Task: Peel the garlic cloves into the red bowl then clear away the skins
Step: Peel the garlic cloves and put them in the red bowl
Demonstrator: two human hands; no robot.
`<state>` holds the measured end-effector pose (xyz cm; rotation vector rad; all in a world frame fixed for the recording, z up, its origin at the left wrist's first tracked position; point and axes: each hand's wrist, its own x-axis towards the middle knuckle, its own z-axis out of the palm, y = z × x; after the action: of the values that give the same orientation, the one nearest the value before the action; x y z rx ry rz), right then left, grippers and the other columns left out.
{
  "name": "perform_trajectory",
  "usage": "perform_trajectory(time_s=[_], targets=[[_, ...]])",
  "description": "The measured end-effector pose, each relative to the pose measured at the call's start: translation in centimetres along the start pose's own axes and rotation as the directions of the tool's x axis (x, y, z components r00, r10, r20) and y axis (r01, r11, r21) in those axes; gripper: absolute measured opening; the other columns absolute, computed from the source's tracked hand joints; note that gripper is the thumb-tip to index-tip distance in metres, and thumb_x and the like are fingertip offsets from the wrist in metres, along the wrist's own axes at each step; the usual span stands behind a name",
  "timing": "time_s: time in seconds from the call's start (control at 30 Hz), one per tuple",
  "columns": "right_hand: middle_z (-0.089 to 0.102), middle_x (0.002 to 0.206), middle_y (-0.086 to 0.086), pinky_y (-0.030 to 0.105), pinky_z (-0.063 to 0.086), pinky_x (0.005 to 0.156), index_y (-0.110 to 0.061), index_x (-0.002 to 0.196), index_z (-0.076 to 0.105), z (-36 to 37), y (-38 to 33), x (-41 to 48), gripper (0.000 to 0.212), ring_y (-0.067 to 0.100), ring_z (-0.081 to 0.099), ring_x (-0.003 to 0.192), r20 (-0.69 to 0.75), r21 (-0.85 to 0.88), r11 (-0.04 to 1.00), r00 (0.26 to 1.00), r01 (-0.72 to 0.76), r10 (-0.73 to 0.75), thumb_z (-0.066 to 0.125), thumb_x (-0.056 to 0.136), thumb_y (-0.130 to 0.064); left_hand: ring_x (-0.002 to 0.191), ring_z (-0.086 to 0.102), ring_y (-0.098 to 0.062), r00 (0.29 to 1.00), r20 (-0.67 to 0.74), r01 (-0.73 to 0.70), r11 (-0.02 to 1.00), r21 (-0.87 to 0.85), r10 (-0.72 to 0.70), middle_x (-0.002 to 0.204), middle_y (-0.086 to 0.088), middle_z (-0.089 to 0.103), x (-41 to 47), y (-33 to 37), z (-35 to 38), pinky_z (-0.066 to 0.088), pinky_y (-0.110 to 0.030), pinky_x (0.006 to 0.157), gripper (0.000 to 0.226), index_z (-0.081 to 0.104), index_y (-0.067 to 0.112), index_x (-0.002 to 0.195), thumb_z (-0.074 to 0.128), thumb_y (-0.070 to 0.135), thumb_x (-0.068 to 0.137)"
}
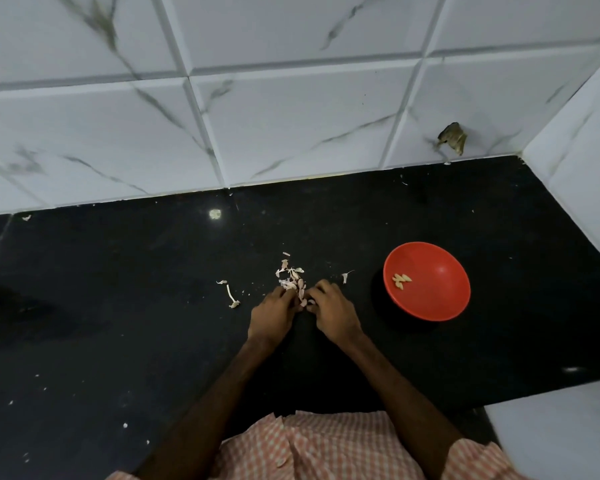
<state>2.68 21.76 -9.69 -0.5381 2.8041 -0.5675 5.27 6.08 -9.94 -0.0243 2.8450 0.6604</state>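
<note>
OK, both hands meet mid-table, fingers curled inward. Left hand (272,315) pinches an unpeeled garlic clove (302,293), pinkish-white, papery skin partly lifted. Right hand (333,310) also grips that clove from the other side with its fingertips; the exact finger hold is hidden.

Skins (290,274) are pale, thin curled flakes in a loose pile just beyond the knuckles, touching the left fingertips. One stray skin (345,276) lies between the hands and the bowl. A dry stem piece (231,296) sits left of the left hand.

Red bowl (437,299): round, shallow, upright, to the right of the right hand, not touching it. A few peeled cloves (401,279), yellowish, are clustered on its left inner side.

Table (118,306) is black and glossy, with tiny white flecks scattered about. The marble-look tiled wall (291,126) closes the far edge, and a side wall (582,168) closes the right, near the bowl. There is wide bare surface to the left and in front. The near edge is by the checked shirt (326,445).
</note>
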Motion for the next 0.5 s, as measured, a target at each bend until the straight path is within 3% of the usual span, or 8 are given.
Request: perform_trajectory(time_s=[0.1, 0.3, 0.5], targets=[[0.049, 0.125, 0.000, 0.029, 0.048, 0.082, -0.018, 0.126, 0.058, 0.2, -0.1, -0.1, 0.030, 0.017, 0.049, 0.117, -0.003, -0.017, 1.000, 1.000, -0.003, 0.003, 0.061, 0.096, -0.020, 0.104, 0.057, -0.020, 1.000, 0.001, -0.011, 0.998, -0.056, 0.011, 0.113, 0.003, 0.054, -0.1, -0.2, 0.0, 0.047, -0.035, 0.074, 0.022, 0.059, 0.020, 0.108, 0.053, 0.039, 0.099], [0.054, 0.115, 0.000, 0.036, 0.051, 0.079, -0.017, 0.114, 0.056, 0.6, -0.8, -0.4, 0.017, 0.018, 0.052, 0.107, -0.067, 0.016, 1.000, 0.998, 0.012, -0.011, 0.049, 0.102, -0.028, 0.100, 0.056, -0.018, 0.998, 0.006, -0.061, 0.995, -0.082, 0.062, 0.110, 0.003, 0.054, -0.6, -0.4, 0.0, 0.042, -0.033, 0.070, 0.022, 0.057, 0.018, 0.108, 0.049, 0.037, 0.101], [0.065, 0.105, -0.005, 0.031, 0.049, 0.081, -0.017, 0.103, 0.060, 0.1, -1.3, 0.1, 0.010, 0.012, 0.061, 0.097, -0.104, 0.306, 0.952, 0.992, -0.034, 0.069, 0.056, 0.100, -0.025, 0.093, 0.060, -0.020, 0.996, -0.081, 0.024, 0.968, -0.249, -0.045, 0.104, 0.001, 0.058, -0.8, -0.1, -0.6, 0.046, -0.038, 0.077, 0.023, 0.057, 0.018, 0.105, 0.042, 0.035, 0.104]])
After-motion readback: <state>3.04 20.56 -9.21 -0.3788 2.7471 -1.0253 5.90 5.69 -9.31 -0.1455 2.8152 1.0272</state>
